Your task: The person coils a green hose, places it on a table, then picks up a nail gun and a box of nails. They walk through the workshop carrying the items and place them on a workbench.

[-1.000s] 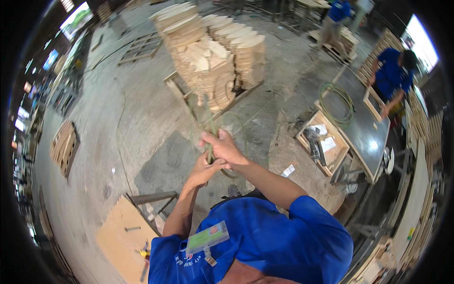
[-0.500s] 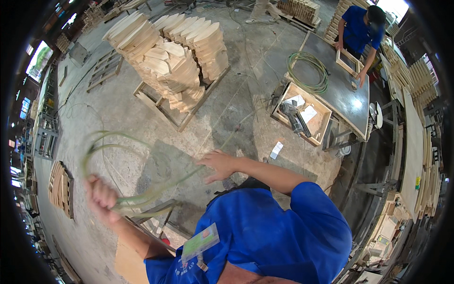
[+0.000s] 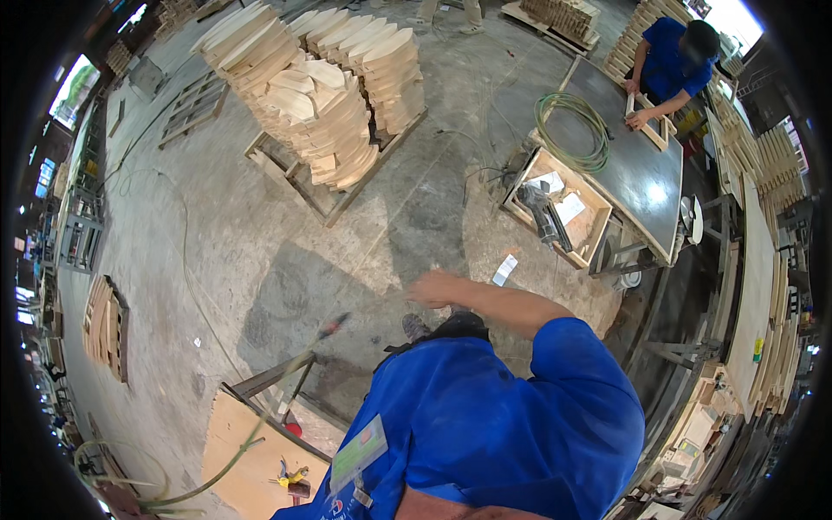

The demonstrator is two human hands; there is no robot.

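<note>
A thin greenish hose runs from the lower left up over a light wooden board. Its blurred end, with a dark and reddish fitting, hangs over the floor in front of me. Loops of the same hose curl at the lower-left rim, where my left hand, dim and partly cut off, appears closed around them. My right hand reaches forward above the floor, apart from the hose end. It is slightly smeared, with fingers loosely extended and nothing visible in them.
On the board lies a yellow-handled tool. Stacked curved wooden pieces stand on a pallet ahead. At right, a dark table carries a coiled hose; beside it a wooden box holds a power tool. A co-worker handles a wooden frame.
My left hand has swung down and back to the lower left with the hose loops. The hose end has come past my right hand, which moved slightly right. The co-worker's hands shifted on the frame.
</note>
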